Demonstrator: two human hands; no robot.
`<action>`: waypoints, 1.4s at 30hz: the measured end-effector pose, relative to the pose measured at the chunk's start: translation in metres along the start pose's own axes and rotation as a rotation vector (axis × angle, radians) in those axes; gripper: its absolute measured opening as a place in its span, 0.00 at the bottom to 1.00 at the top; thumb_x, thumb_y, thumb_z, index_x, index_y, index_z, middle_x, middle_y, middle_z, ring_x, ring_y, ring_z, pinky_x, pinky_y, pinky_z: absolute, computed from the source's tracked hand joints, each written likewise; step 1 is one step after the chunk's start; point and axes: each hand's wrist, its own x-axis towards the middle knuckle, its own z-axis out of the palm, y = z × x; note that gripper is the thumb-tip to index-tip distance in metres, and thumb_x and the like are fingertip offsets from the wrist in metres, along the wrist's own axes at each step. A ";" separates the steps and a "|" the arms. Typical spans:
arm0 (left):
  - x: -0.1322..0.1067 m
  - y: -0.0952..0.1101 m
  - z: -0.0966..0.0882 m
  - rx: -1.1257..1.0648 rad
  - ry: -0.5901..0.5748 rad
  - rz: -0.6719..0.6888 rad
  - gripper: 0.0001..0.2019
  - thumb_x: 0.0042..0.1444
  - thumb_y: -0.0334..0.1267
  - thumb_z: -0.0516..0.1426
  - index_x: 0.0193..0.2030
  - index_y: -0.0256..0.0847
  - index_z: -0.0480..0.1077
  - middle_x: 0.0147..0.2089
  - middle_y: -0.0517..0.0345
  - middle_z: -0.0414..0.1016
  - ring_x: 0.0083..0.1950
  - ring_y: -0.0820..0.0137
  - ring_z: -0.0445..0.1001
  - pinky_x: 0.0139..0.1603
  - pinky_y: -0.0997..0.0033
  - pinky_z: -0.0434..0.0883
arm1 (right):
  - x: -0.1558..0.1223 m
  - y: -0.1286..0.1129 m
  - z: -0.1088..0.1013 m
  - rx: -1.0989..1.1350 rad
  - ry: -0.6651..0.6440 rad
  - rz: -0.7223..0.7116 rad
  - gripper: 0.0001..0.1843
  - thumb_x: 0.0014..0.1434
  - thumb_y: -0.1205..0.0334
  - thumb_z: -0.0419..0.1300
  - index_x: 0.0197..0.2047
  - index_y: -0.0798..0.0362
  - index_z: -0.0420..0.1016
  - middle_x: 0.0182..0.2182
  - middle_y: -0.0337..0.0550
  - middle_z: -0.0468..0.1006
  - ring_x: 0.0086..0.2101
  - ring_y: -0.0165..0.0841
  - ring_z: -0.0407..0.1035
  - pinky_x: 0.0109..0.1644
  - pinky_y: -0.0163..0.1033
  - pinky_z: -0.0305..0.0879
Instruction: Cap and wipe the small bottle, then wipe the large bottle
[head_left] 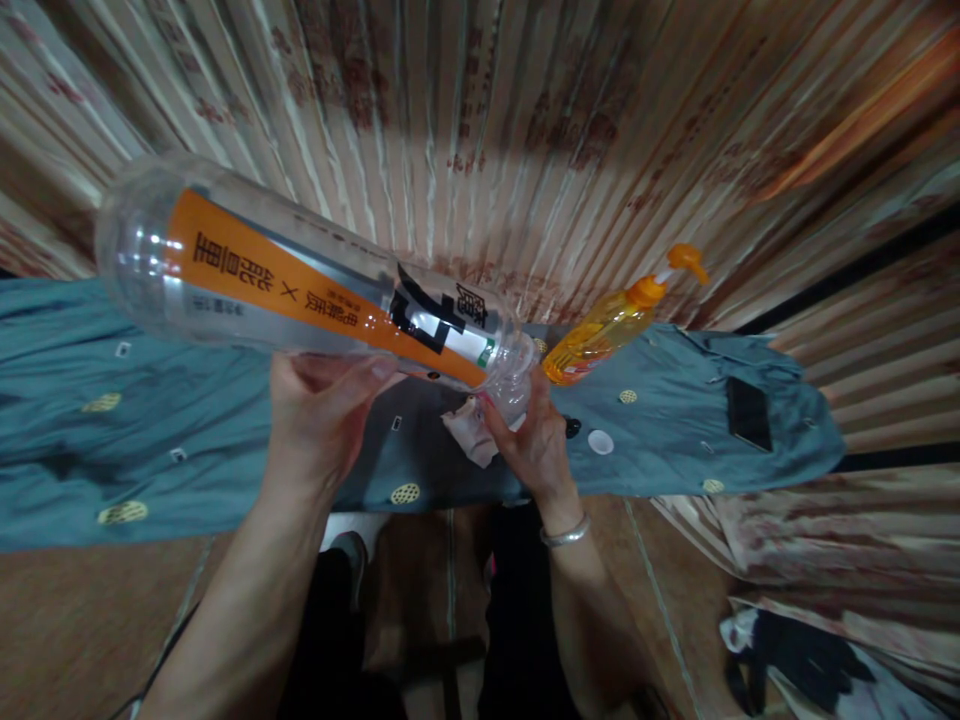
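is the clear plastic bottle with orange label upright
No, the left hand and right hand hold the bottle sideways above the teal patterned cloth.

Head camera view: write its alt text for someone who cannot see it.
A large clear bottle with an orange label is held tilted, its neck lower and to the right, with the left hand under its body and the right hand at its neck. Farther right, an orange-topped pump bottle stands on a teal cloth in front of patterned curtains.
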 end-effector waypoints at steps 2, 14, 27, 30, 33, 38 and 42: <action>0.000 0.000 0.000 0.008 -0.006 0.019 0.19 0.32 0.36 0.80 0.23 0.38 0.75 0.24 0.64 0.78 0.30 0.70 0.82 0.42 0.61 0.88 | 0.000 0.000 -0.001 0.002 -0.008 0.006 0.39 0.70 0.46 0.62 0.75 0.54 0.53 0.57 0.59 0.82 0.52 0.48 0.82 0.56 0.54 0.81; -0.001 -0.001 0.001 0.017 -0.007 0.048 0.21 0.33 0.38 0.81 0.19 0.36 0.72 0.23 0.64 0.76 0.25 0.75 0.78 0.31 0.71 0.86 | 0.002 -0.001 -0.001 -0.010 0.012 -0.027 0.38 0.69 0.48 0.63 0.73 0.58 0.56 0.57 0.64 0.81 0.52 0.49 0.82 0.53 0.53 0.82; -0.002 0.001 0.001 0.023 -0.032 0.010 0.21 0.36 0.36 0.79 0.18 0.38 0.70 0.28 0.62 0.81 0.27 0.72 0.80 0.37 0.63 0.88 | 0.003 -0.001 -0.001 -0.004 0.008 -0.011 0.38 0.70 0.46 0.61 0.73 0.58 0.56 0.59 0.64 0.80 0.52 0.48 0.82 0.54 0.52 0.82; -0.002 0.003 0.002 0.032 -0.046 0.017 0.22 0.36 0.36 0.79 0.17 0.39 0.67 0.28 0.62 0.81 0.29 0.71 0.81 0.40 0.64 0.88 | 0.003 -0.002 -0.002 -0.003 -0.001 -0.017 0.39 0.70 0.46 0.61 0.74 0.56 0.54 0.60 0.62 0.80 0.54 0.48 0.81 0.54 0.53 0.82; -0.002 0.005 0.002 0.047 -0.060 0.007 0.20 0.35 0.35 0.79 0.18 0.40 0.70 0.28 0.62 0.81 0.30 0.71 0.81 0.37 0.66 0.87 | 0.003 -0.002 -0.001 0.016 0.019 -0.027 0.37 0.71 0.47 0.60 0.74 0.56 0.55 0.59 0.62 0.80 0.54 0.47 0.81 0.54 0.54 0.82; -0.003 0.004 0.001 0.054 -0.056 0.006 0.19 0.33 0.33 0.79 0.21 0.40 0.73 0.29 0.62 0.81 0.31 0.71 0.82 0.39 0.66 0.87 | 0.001 0.000 0.001 -0.005 0.021 -0.013 0.38 0.70 0.47 0.60 0.74 0.56 0.54 0.59 0.63 0.80 0.53 0.48 0.81 0.55 0.56 0.82; -0.004 0.003 0.003 0.035 -0.044 0.016 0.19 0.36 0.33 0.79 0.20 0.39 0.71 0.30 0.62 0.81 0.30 0.72 0.81 0.33 0.71 0.85 | 0.001 0.000 0.001 0.015 0.017 -0.015 0.38 0.70 0.47 0.61 0.74 0.54 0.53 0.60 0.61 0.80 0.55 0.48 0.81 0.55 0.55 0.82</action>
